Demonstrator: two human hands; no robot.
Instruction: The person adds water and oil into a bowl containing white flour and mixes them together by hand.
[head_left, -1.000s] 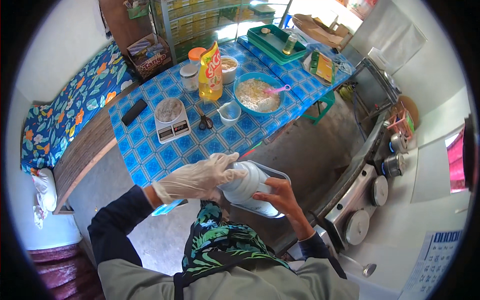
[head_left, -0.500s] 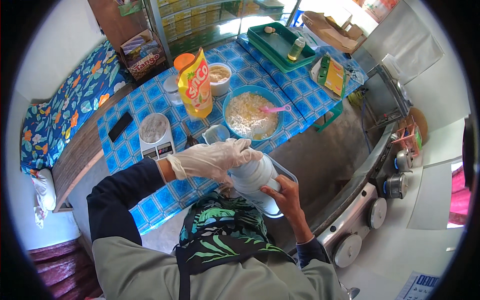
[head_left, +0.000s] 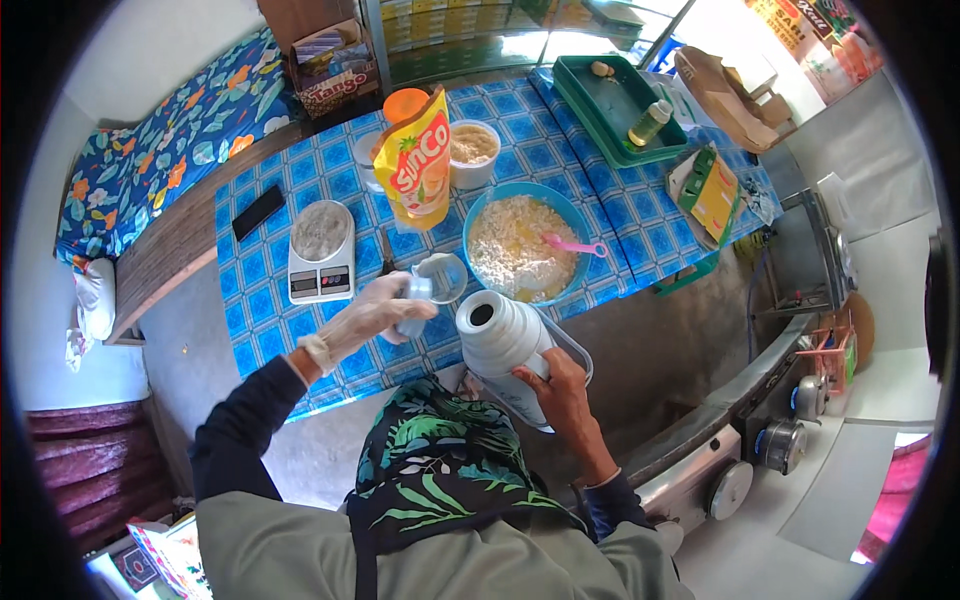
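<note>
My right hand (head_left: 558,385) grips a white thermos flask (head_left: 505,345), tilted, its dark mouth uncovered. My gloved left hand (head_left: 380,312) holds a light-coloured cap (head_left: 418,290) beside a small pouring cup (head_left: 453,273). Just beyond them, a blue bowl (head_left: 525,240) holds flour with a yellowish patch and a pink spatula (head_left: 572,243). A kitchen scale (head_left: 320,280) carries a container of white granular contents, with scissors (head_left: 386,244) partly visible beside it. A large yellow oil pouch (head_left: 415,160) stands behind the cup.
The checked blue table (head_left: 260,330) also holds a phone (head_left: 258,212), tubs (head_left: 472,170), green trays (head_left: 590,115) with a bottle (head_left: 650,125), and packets (head_left: 710,190). A bench (head_left: 175,240) lies left. Along the right, a stove (head_left: 700,475) has several metal pots (head_left: 785,445).
My left hand has moved leftward off the thermos top with the cap, exposing the mouth. My right hand still grips the flask. The view has shifted relative to the table.
</note>
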